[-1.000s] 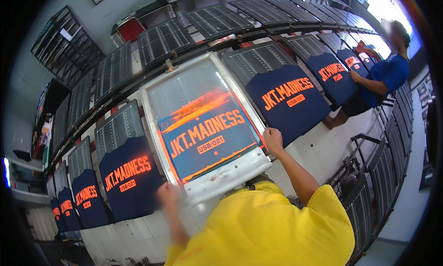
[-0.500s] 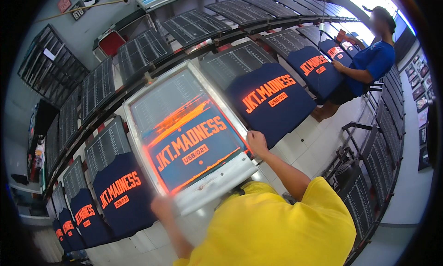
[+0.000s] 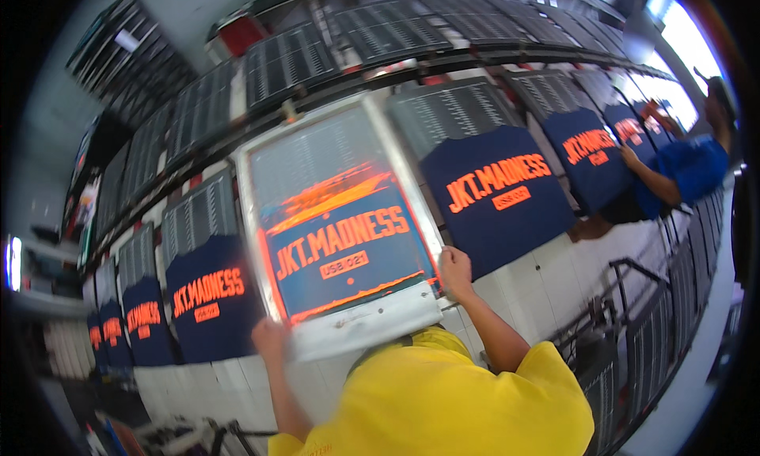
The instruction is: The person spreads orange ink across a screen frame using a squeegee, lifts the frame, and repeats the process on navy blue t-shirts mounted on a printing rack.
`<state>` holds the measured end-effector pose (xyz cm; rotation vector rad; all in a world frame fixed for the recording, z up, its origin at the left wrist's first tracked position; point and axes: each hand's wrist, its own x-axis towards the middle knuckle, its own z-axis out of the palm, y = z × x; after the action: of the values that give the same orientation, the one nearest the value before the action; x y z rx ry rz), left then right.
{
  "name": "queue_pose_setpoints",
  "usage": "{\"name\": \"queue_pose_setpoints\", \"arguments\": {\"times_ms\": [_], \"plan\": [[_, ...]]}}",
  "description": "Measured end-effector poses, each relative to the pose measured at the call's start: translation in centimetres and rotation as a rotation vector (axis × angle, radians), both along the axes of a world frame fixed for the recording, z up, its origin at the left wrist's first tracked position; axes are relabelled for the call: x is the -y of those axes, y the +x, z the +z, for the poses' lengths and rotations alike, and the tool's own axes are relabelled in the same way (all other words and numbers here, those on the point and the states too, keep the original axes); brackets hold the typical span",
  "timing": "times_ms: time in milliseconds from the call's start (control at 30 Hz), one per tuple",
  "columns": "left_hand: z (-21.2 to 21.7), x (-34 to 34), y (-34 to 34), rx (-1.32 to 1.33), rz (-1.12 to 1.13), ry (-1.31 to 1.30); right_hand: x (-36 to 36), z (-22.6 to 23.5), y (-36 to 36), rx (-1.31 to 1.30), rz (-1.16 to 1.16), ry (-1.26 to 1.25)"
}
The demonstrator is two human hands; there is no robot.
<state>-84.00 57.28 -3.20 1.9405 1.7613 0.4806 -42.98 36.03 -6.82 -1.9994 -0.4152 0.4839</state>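
A silk-screen frame [image 3: 252, 210] with a pale metal rim lies over one of the boards. Its mesh carries bright orange ink smears above and below block lettering. My left hand [image 3: 271, 339] is closed at its near left corner. On the near right side, my right hand [image 3: 454, 270] grips the rim with bent fingers. A wide whitish band [image 3: 360, 327] runs along the frame's near end between my hands. To the right lies a navy shirt [image 3: 507, 234] with an orange print, and to the left another navy shirt [image 3: 207, 329] with the same print.
Dark printing boards [image 3: 392, 32] stand in a second row behind. A person in a blue top [image 3: 697, 171] works at the right end of the row, beside another printed shirt [image 3: 590, 159]. Black metal racks [image 3: 653, 329] stand at lower right.
The whole view has turned, so the boards and the co-worker appear further right. My hands stay at the frame's near corners, and the frame lies over the same board.
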Motion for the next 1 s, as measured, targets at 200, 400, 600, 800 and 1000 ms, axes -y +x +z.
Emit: {"name": "queue_pose_setpoints", "arguments": {"times_ms": [200,400,600,800,1000], "plan": [[-2.7,-0.5,-1.7,0.020,-0.038,0.134,0.0,-0.3,0.1,0.052,0.015,0.009],[-3.2,-0.8,-1.9,-0.014,0.004,0.085,0.0,0.3,0.4,0.044,0.026,-0.003],[-1.6,0.4,-3.2,0.181,0.038,0.077,0.0,1.7,-1.2,0.466,0.090,0.095],[5.8,7.7,-4.7,0.801,-0.225,-0.456,1.5,9.1,-9.7,0.668,0.958,-0.004],[0.2,13.3,-1.8,0.643,-0.517,-0.995,0.1,10.9,-12.2,1.013,1.314,-0.246]]}}
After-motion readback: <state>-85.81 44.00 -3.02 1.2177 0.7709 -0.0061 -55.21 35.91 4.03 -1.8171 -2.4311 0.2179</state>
